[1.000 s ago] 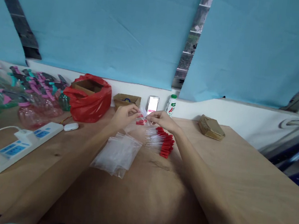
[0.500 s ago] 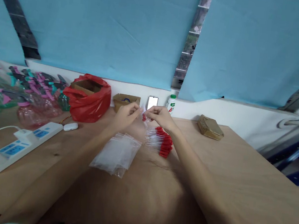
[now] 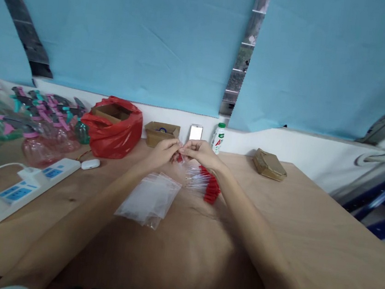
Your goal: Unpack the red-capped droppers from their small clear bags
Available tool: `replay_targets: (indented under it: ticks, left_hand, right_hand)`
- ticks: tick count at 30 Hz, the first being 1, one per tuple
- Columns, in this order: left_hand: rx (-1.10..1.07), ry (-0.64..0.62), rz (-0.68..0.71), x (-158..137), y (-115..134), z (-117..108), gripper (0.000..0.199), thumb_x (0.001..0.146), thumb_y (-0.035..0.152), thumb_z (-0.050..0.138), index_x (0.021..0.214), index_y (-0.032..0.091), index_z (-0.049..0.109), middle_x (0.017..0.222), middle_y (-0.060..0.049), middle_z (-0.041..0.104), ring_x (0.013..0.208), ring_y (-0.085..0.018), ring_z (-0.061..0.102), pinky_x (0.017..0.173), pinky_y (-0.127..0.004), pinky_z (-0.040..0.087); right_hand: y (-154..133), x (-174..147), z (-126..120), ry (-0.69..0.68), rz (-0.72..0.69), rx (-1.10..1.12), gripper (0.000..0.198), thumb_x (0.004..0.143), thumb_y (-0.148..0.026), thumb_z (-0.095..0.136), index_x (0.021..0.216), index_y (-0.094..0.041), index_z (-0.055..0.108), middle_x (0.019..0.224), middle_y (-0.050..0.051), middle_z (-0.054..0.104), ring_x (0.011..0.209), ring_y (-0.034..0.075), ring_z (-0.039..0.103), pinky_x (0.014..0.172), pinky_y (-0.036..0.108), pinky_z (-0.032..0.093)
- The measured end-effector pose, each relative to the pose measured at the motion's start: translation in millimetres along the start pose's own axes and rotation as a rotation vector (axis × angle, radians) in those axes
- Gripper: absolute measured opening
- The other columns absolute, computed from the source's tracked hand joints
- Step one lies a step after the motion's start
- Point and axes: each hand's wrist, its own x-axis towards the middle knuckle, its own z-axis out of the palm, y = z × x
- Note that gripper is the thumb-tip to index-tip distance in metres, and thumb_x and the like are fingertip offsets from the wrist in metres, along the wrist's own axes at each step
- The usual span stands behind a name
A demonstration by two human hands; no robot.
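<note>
My left hand (image 3: 164, 153) and my right hand (image 3: 202, 155) meet above the far middle of the table, fingertips pinched together. Between them is a small clear plastic bag (image 3: 181, 156) with something red inside, mostly hidden by the fingers. Under my right wrist lies a pile of thin tools with red handles (image 3: 212, 191) and pale, slender shafts pointing left. Nearer to me, below my left hand, a loose stack of clear zip bags (image 3: 149, 200) rests flat.
Along the back stand a red plastic bag (image 3: 117, 131) around a carton, a small open cardboard box (image 3: 160, 134), a lit phone (image 3: 195, 132) and a green-capped bottle (image 3: 218, 139). A brown packet (image 3: 269, 165) lies right. Spray bottles (image 3: 43, 141) and a power strip (image 3: 34, 187) occupy the left.
Both hands have come closer together and slightly lower, now touching at the fingertips over the small bag. The stack of bags and the pile of red-handled tools stay put.
</note>
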Motion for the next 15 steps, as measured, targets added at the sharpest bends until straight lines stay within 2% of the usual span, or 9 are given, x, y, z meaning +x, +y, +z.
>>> replay_targets:
  ticks: [4, 8, 12, 15]
  left_hand:
    - [-0.036, 0.005, 0.063, 1, -3, 1, 0.035, 0.099, 0.046, 0.058, 0.075, 0.021, 0.053, 0.063, 0.002, 0.053, 0.054, -0.011, 0.051, 0.051, -0.022, 0.041]
    - [-0.032, 0.043, 0.132, 0, -1, 3, 0.037, 0.099, 0.048, 0.058, 0.074, 0.021, 0.05, 0.062, 0.004, 0.048, 0.053, -0.01, 0.047, 0.054, -0.023, 0.04]
    - [-0.053, 0.075, 0.167, -2, 4, 5, 0.04, 0.097, 0.054, 0.059, 0.075, 0.021, 0.051, 0.06, 0.005, 0.043, 0.053, -0.01, 0.042, 0.055, -0.024, 0.039]
    - [-0.174, 0.129, 0.175, -1, 8, 5, 0.04, 0.094, 0.055, 0.06, 0.075, 0.022, 0.045, 0.06, 0.006, 0.038, 0.053, -0.011, 0.041, 0.055, -0.024, 0.041]
  right_hand:
    - [-1, 0, 1, -0.028, 0.038, 0.115, 0.034, 0.08, -0.046, 0.084, 0.082, -0.017, 0.066, 0.073, -0.001, 0.068, 0.067, 0.012, 0.06, 0.072, 0.026, 0.051]
    - [-5, 1, 8, -0.017, 0.07, 0.253, 0.031, 0.077, -0.039, 0.083, 0.077, -0.018, 0.06, 0.067, -0.004, 0.058, 0.063, 0.011, 0.055, 0.066, 0.024, 0.047]
    - [-11, 2, 16, -0.015, 0.034, 0.285, 0.029, 0.079, -0.036, 0.079, 0.076, -0.02, 0.055, 0.065, -0.006, 0.048, 0.06, 0.011, 0.05, 0.061, 0.024, 0.045]
    - [-14, 4, 16, 0.025, -0.012, 0.352, 0.025, 0.081, -0.033, 0.073, 0.078, -0.022, 0.05, 0.066, -0.007, 0.042, 0.059, 0.011, 0.047, 0.062, 0.025, 0.048]
